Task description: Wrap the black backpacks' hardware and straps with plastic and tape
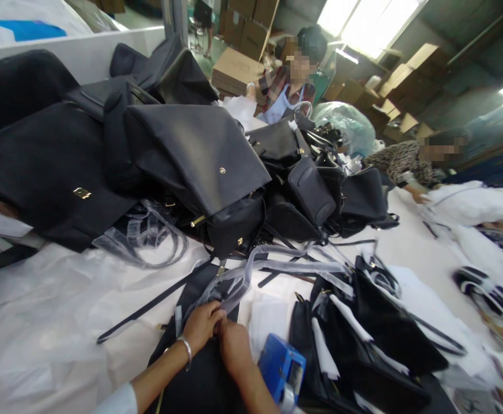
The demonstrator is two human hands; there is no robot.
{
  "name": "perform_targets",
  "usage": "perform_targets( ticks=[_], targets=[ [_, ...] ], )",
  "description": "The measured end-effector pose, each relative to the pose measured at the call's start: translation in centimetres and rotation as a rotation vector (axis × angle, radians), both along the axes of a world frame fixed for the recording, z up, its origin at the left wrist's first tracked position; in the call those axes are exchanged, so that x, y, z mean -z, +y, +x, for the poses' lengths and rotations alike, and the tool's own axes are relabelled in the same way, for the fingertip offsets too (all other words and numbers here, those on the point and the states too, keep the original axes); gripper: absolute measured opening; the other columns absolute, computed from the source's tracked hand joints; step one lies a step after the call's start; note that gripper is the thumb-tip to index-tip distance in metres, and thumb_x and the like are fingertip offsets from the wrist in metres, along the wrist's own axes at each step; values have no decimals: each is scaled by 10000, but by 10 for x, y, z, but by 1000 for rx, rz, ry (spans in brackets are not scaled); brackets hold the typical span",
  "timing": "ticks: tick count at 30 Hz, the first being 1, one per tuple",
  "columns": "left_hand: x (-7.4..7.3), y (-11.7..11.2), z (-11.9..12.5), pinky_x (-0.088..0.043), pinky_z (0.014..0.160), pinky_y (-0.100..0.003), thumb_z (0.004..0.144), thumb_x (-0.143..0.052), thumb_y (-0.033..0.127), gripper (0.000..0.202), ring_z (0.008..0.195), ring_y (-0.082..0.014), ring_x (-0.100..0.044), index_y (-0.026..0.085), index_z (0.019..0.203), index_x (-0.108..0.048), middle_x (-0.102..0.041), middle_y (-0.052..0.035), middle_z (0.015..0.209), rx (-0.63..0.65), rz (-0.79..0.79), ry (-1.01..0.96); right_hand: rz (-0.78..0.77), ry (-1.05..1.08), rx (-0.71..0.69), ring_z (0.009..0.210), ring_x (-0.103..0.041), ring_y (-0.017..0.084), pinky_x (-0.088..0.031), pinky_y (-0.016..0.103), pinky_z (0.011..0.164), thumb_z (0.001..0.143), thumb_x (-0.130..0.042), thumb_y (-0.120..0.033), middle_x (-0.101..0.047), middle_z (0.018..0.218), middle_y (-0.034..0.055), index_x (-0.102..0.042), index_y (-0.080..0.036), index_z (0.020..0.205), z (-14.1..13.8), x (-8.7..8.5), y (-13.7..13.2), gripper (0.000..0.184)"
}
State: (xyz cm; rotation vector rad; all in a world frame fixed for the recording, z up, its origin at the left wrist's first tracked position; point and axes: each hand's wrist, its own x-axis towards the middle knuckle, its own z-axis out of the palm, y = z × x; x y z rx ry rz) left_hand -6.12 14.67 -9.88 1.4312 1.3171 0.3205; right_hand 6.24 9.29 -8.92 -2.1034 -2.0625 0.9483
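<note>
My left hand (202, 325), with a silver bangle at the wrist, and my right hand (233, 344) meet over a black bag (199, 379) lying flat at the table's near edge. Both hands have their fingers curled and pinch the plastic-wrapped strap (251, 270) that runs up from the bag toward the pile. A blue handheld tool (282, 371) lies just right of my right wrist.
A large heap of black handbags (191, 161) fills the table's middle and left. More black bags with white paper (364, 339) lie at right. Two other people (292, 80) work at the far side, with cardboard boxes (238, 66) behind.
</note>
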Motion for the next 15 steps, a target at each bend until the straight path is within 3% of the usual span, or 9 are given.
perform_targets(
  ticks=[2, 4, 9, 11, 15],
  targets=[
    [4, -3, 0, -392, 465, -275, 875, -415, 385, 301, 412, -156, -533, 203, 684, -560, -522, 33, 489, 5, -34, -12, 8, 57, 5, 749, -682, 219, -419, 261, 624, 850, -478, -108, -725, 820, 93, -640, -178, 905, 2, -4, -2, 184],
    [7, -7, -3, -368, 454, -266, 872, -416, 390, 323, 408, -143, -511, 215, 609, -486, -474, 46, 481, -6, -37, -21, -5, 217, 116, 676, -659, 193, -432, 247, 593, 856, -510, -179, -698, 740, 55, -620, -184, 851, 7, -8, -2, 110],
    [3, -16, -8, -375, 492, -260, 863, -436, 419, 318, 478, -137, -511, 217, 617, -444, -474, 50, 571, -10, -33, -78, -28, 780, 709, 463, -512, 115, -391, 193, 399, 844, -514, -537, -548, 611, -37, -526, -186, 909, 17, -12, 15, 357],
    [0, -17, -8, -389, 520, -259, 865, -437, 413, 307, 513, -136, -519, 207, 640, -474, -492, 41, 623, 16, -37, -128, -16, 878, 788, 414, -456, 89, -360, 179, 384, 809, -532, -593, -510, 553, -54, -534, -171, 878, 13, -9, 21, 428],
    [6, -23, -14, -418, 578, -266, 871, -427, 384, 307, 571, -146, -552, 188, 666, -544, -531, 14, 688, 101, -17, -161, -26, 927, 795, 347, -356, 61, -286, 174, 362, 766, -559, -637, -442, 444, -71, -559, -156, 749, -6, 9, 17, 481]
  ],
)
